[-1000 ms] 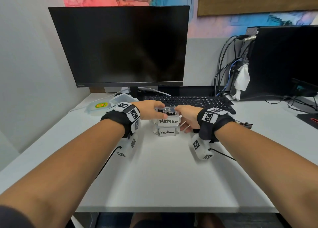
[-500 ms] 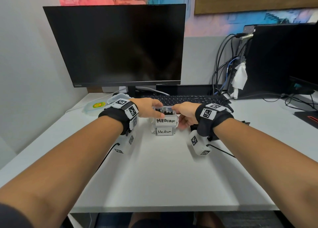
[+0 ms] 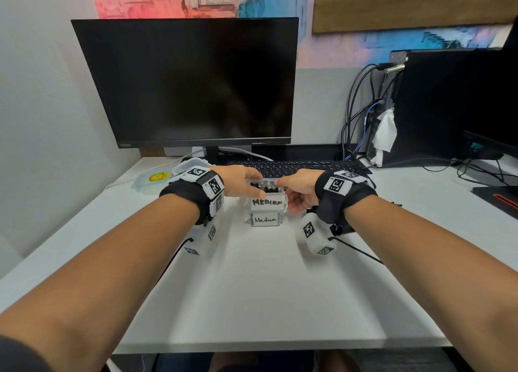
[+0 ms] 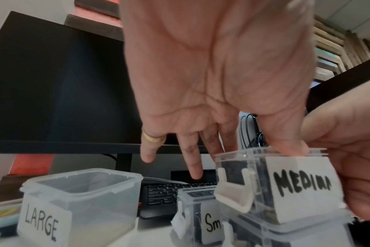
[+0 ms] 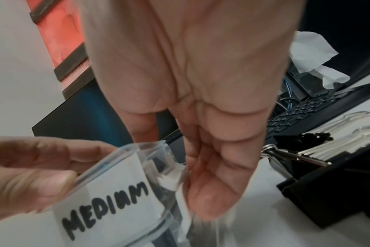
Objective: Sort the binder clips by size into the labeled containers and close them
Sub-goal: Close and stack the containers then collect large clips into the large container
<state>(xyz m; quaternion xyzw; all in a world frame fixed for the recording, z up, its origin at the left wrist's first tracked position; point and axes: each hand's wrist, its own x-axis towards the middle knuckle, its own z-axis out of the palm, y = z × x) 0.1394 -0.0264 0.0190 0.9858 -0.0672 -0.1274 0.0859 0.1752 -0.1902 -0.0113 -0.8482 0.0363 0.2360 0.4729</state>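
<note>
Two clear boxes are stacked mid-desk, the upper MEDIUM container [image 3: 266, 202] on a lower Medium container [image 3: 265, 219]. Black clips show through the upper one's lid. My left hand [image 3: 241, 183] lies over that lid, its thumb [image 4: 285, 143] pressing the front rim and the other fingers hanging straight. My right hand [image 3: 297, 192] curls around the box's right side, fingertips on the side latch [image 5: 169, 180]. The left latch [image 4: 232, 197] sticks out, unfastened. An open LARGE container [image 4: 80, 200] and a closed small container [image 4: 201, 217] stand to the left. Large black binder clips [image 5: 327, 175] lie right of the stack.
A monitor [image 3: 190, 82] and keyboard [image 3: 297, 167] stand just behind the containers. A loose lid with a green sticker [image 3: 157, 178] lies at the back left. A computer tower with cables [image 3: 420, 105] fills the back right. Bare desk [image 3: 266, 287] stretches toward me.
Both hands stay on the upper MEDIUM container. The right hand's fingers have curled lower along its right side. The head view has shifted slightly.
</note>
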